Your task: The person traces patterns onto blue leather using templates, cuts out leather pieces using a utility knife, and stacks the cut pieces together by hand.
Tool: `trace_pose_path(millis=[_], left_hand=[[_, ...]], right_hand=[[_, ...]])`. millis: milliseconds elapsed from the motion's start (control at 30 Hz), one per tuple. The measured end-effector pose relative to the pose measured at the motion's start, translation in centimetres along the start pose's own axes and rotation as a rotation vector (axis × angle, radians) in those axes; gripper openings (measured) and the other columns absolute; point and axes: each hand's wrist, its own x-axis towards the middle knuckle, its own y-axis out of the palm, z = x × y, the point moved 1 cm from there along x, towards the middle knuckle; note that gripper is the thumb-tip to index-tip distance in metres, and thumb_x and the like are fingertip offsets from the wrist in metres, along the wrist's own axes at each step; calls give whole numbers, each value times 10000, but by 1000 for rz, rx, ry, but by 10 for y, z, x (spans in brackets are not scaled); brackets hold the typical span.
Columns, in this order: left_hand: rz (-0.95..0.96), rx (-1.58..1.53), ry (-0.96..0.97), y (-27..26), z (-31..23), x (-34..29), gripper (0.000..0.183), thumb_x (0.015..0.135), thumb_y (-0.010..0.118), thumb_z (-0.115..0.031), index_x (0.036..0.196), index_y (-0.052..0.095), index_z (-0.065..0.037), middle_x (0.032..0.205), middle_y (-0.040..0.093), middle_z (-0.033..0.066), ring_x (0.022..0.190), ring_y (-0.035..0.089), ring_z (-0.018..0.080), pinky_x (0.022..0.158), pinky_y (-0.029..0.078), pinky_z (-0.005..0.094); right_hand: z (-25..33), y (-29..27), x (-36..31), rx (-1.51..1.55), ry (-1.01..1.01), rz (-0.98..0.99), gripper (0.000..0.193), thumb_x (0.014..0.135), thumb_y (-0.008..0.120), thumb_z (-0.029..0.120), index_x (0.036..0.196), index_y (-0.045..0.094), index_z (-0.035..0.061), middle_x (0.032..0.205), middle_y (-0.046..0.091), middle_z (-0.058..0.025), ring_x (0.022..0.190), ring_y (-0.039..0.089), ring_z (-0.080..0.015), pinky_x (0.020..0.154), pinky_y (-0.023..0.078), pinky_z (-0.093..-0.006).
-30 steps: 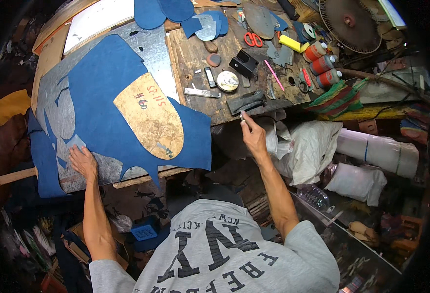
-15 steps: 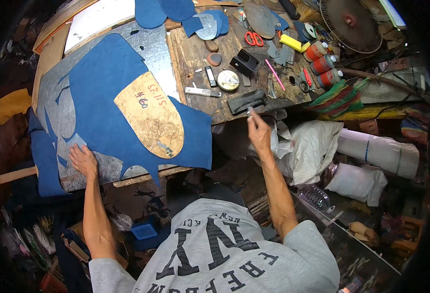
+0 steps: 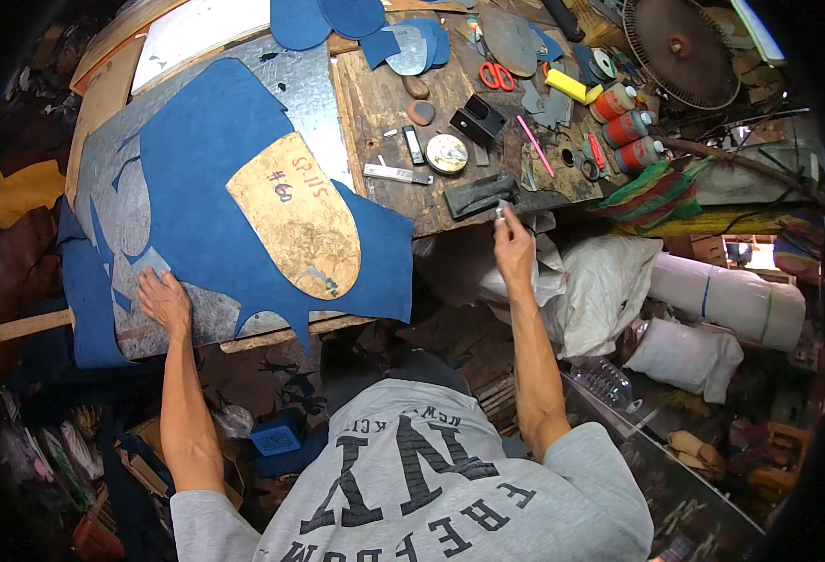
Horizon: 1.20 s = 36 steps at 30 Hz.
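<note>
My left hand (image 3: 164, 302) lies flat, fingers stretched, on the metal sheet (image 3: 208, 314) beside the cut edge of a blue leather piece (image 3: 187, 169). On that leather rests a tan pattern board (image 3: 295, 220) with a rounded end and handwriting on it. My right hand (image 3: 513, 245) is closed in a pinch on a small silvery blade (image 3: 501, 210), at the near right end of a black sharpening stone (image 3: 481, 195). The fingers hide most of the blade, and whether it touches the stone I cannot tell.
Near the stone are a round tin (image 3: 447, 154), a grey cutter (image 3: 398, 174), a black box (image 3: 478, 120) and a pink pen (image 3: 535, 145). Red scissors (image 3: 497, 76), several bottles (image 3: 636, 155) and a fan (image 3: 679, 45) stand farther off. White sacks (image 3: 609, 281) lie below the right edge.
My right hand, pinching the blade, has moved slightly right and is still at the stone's near end. The whole view has shifted a little; my left hand stays on the metal sheet.
</note>
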Motion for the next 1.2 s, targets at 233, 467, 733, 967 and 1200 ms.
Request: trace_pose_path(millis=[233, 467, 733, 967, 1200], left_hand=[[-1, 13, -6, -5, -5, 1, 521, 1006, 387, -381, 1408, 449, -56, 1501, 384, 171, 1383, 322, 411, 1093, 254, 589], [-21, 5, 14, -7, -1, 1, 520, 1005, 380, -377, 1409, 449, -57, 1503, 380, 171, 1382, 322, 416, 1101, 256, 572], [-11, 12, -15, -2, -2, 0, 525, 1002, 384, -377, 1405, 453, -47, 1502, 380, 167, 1375, 327, 405, 1094, 263, 565], [-25, -3, -4, -1, -1, 2, 525, 1004, 385, -376, 1410, 446, -48, 1499, 380, 167, 1371, 329, 408, 1093, 264, 567], [-14, 7, -11, -3, -5, 3, 528, 999, 400, -379, 1413, 445, -55, 1506, 374, 165, 1376, 323, 417, 1102, 254, 565]], right_hand=[[-4, -4, 4, -32, 82, -27, 350, 940, 563, 131, 1267, 609, 14, 1209, 643, -216, 1144, 631, -295, 960, 473, -325], [-7, -2, 0, -51, 3, 56, 360, 946, 556, 173, 1270, 611, 27, 1240, 639, -184, 1180, 611, -266, 993, 456, -315], [3, -8, 5, -41, 25, 44, 362, 950, 555, 168, 1272, 604, 10, 1239, 637, -203, 1180, 610, -269, 1014, 442, -319], [-28, -19, 22, -130, -144, -73, 385, 980, 485, 216, 1326, 578, 74, 1233, 619, -232, 1146, 602, -361, 959, 462, -366], [-30, -28, 16, -586, -411, -112, 428, 875, 594, 92, 1283, 594, 218, 942, 547, -140, 896, 575, -352, 786, 478, -449]])
